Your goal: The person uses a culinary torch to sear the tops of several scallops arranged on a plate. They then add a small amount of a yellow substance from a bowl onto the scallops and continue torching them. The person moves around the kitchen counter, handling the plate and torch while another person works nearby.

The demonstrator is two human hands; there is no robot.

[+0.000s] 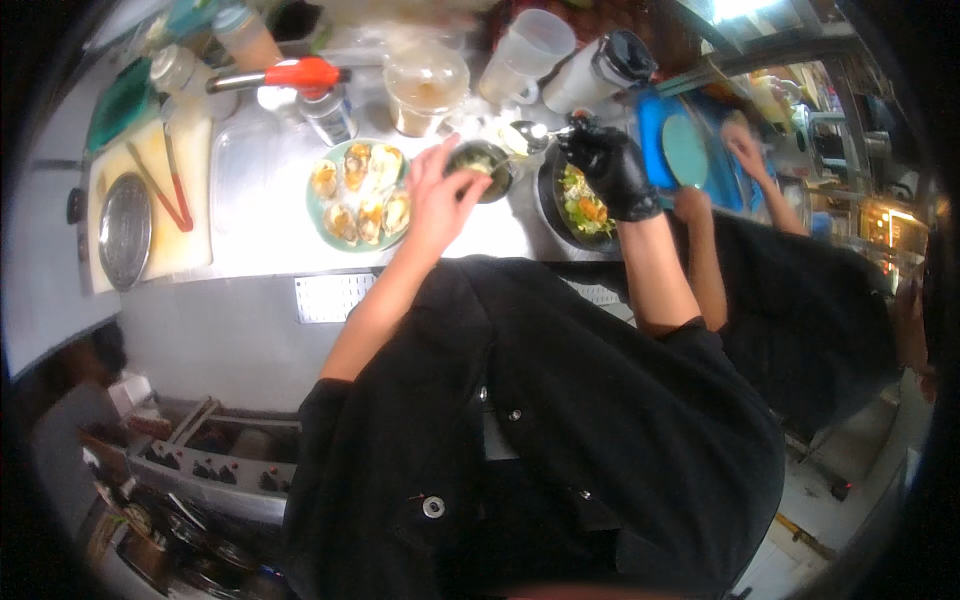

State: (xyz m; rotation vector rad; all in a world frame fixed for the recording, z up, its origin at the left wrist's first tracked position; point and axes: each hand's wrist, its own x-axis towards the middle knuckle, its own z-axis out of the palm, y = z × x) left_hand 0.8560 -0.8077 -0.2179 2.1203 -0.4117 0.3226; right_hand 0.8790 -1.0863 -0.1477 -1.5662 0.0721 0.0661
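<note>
My left hand [439, 191], bare, is at a small dark bowl [491, 191] with pale contents. Its fingertips are over the bowl's near left side; whether they pinch anything is unclear. My right hand [615, 172], in a black glove, is closed around the handle of a shiny metal spoon [537, 132], whose head points left above the small bowl. Below this hand, a black bowl [553, 214] holds green salad with an orange-brown piece [590, 210]. Left of my left hand, a pale green plate [318, 217] carries several opened shellfish [369, 217] with orange-brown topping.
A torch with a red head [304, 73] stands on a canister behind the plate. Red-handled tongs [178, 202] and an oval metal dish [125, 231] lie on a cutting board [196, 180]. Containers line the back. At right, a co-worker's hands [691, 202] are near a green plate [684, 150].
</note>
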